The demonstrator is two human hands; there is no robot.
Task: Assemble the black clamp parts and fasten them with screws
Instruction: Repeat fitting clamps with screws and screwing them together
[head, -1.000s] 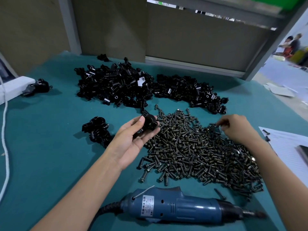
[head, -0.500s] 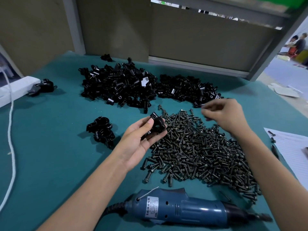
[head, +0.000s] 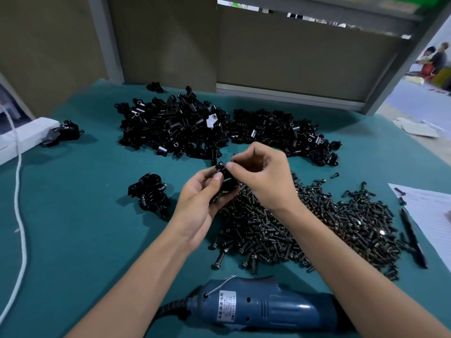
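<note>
Though unreadable, white label (head: pixel 226 306) on blue screwdriver (head: pixel 280 311), clamp (head: pixel 225 173) in left hand (head: pixel 200 206)

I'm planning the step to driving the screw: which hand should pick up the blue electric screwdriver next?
Probably the right hand: it only pinches at the black clamp part that the left hand grips, and the blue electric screwdriver lies under its forearm.

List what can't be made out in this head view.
- Head view: whatever the right hand pinches at the clamp; its own fingers hide it.
- Lower part of the clamp: covered by the left hand.
- Tip of the screwdriver: behind the right forearm.
- Label on the screwdriver: too small to read.
- The paper: cut off by the right edge.
</note>
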